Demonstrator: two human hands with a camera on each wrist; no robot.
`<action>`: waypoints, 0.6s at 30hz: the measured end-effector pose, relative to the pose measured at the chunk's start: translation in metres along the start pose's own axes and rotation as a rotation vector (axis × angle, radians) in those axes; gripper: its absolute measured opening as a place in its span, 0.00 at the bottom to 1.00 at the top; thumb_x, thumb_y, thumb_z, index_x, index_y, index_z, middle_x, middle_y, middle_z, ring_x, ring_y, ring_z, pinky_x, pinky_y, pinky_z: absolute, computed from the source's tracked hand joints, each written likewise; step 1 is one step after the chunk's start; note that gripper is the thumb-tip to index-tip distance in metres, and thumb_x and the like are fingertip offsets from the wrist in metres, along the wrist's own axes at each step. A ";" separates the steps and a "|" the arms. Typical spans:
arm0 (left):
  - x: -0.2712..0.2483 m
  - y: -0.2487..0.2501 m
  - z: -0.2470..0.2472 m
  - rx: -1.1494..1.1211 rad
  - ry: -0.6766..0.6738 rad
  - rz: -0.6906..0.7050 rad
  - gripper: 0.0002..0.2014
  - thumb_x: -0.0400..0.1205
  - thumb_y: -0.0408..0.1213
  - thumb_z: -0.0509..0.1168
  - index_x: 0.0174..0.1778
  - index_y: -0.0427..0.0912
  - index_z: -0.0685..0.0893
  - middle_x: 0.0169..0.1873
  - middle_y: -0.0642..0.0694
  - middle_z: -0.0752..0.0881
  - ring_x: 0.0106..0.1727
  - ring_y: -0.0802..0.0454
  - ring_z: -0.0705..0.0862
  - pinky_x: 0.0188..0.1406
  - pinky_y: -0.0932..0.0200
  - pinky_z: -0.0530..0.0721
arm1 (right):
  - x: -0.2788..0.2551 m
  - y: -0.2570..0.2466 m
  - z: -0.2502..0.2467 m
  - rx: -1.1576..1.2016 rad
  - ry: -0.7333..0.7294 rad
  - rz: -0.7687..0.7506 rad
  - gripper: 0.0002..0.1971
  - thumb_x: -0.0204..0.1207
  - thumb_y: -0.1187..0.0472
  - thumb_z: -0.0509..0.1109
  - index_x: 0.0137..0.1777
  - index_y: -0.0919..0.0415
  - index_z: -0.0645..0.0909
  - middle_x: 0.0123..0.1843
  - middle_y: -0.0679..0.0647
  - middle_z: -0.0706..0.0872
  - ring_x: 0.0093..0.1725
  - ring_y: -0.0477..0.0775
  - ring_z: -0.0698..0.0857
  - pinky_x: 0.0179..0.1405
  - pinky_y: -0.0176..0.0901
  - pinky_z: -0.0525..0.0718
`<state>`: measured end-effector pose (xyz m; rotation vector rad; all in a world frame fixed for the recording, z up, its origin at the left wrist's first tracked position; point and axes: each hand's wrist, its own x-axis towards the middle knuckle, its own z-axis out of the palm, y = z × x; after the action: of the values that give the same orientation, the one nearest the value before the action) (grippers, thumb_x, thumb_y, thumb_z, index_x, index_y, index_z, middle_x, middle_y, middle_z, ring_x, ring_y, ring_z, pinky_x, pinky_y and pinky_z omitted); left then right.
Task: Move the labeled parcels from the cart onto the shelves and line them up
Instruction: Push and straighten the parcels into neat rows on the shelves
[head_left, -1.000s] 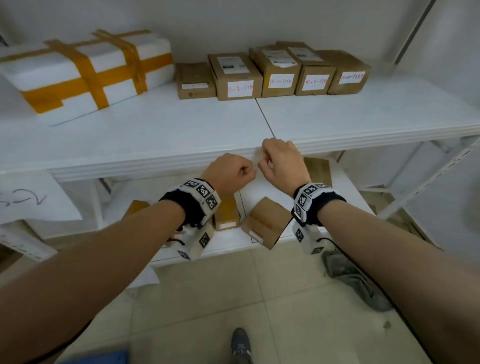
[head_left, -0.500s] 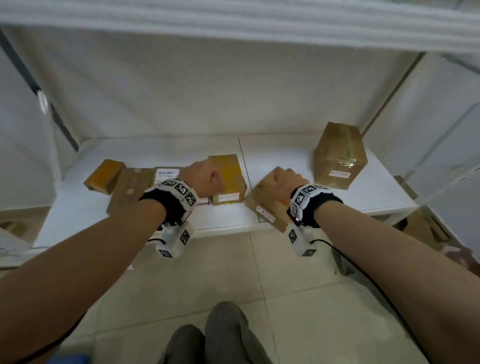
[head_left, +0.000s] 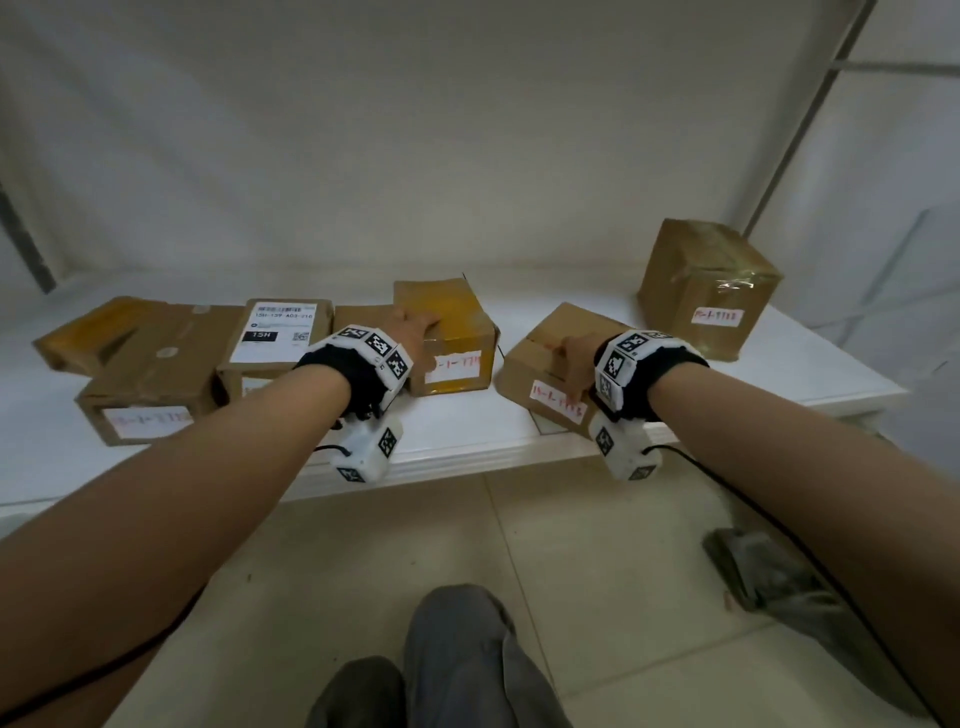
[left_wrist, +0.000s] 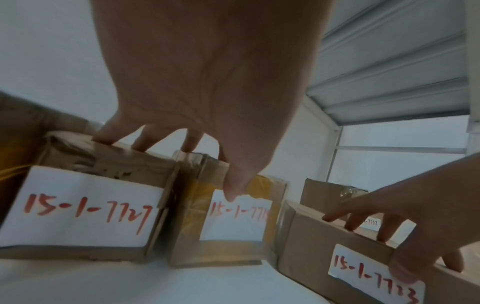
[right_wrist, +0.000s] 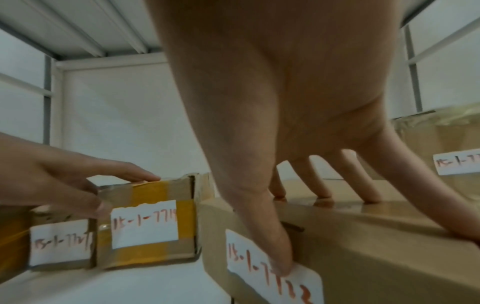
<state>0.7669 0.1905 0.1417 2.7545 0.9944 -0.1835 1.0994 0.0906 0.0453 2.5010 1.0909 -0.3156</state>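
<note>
Several brown labeled parcels stand on the low white shelf (head_left: 467, 431). My left hand (head_left: 415, 325) lies on a yellow-taped parcel (head_left: 460, 312), fingers spread over its top and thumb on its front above the red-lettered label (left_wrist: 239, 218). Its outer fingers also reach the neighbouring parcel marked 15-1-7727 (left_wrist: 85, 205). My right hand (head_left: 571, 353) holds a flat brown parcel marked 15-1-7723 (head_left: 540, 374), which sits skewed near the shelf's front edge. Its fingertips rest on the top and its thumb (right_wrist: 280, 257) presses the label.
A tall taped parcel (head_left: 706, 291) stands at the right end of the shelf. More parcels sit at the left, one with a printed label (head_left: 280, 332) and one flat one (head_left: 150, 374). A grey cloth (head_left: 769, 577) lies on the tiled floor.
My view dropped from the upper shelf to the lower one. Both hands came down from the upper shelf's edge and settled on the two parcels.
</note>
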 end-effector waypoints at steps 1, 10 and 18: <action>0.002 0.001 0.000 0.003 0.025 -0.002 0.38 0.85 0.41 0.66 0.87 0.54 0.51 0.86 0.38 0.50 0.79 0.35 0.69 0.73 0.47 0.73 | 0.013 0.004 -0.003 -0.012 -0.014 -0.005 0.60 0.22 0.33 0.84 0.67 0.40 0.77 0.52 0.50 0.89 0.48 0.58 0.88 0.51 0.60 0.89; 0.015 -0.007 -0.009 0.047 0.048 0.046 0.30 0.88 0.48 0.57 0.86 0.53 0.56 0.84 0.40 0.60 0.80 0.38 0.69 0.76 0.49 0.70 | -0.086 -0.009 -0.045 0.033 0.194 -0.087 0.46 0.63 0.57 0.79 0.77 0.31 0.60 0.62 0.51 0.84 0.54 0.62 0.87 0.54 0.53 0.86; 0.004 -0.004 -0.021 0.050 -0.012 0.032 0.29 0.90 0.46 0.56 0.86 0.55 0.55 0.84 0.41 0.58 0.81 0.39 0.65 0.76 0.49 0.66 | -0.116 -0.014 -0.052 0.112 0.186 -0.076 0.41 0.76 0.68 0.74 0.85 0.52 0.59 0.78 0.62 0.72 0.75 0.67 0.74 0.74 0.57 0.72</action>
<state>0.7684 0.2006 0.1610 2.8092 0.9545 -0.2223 1.0138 0.0465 0.1289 2.6352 1.2752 -0.1712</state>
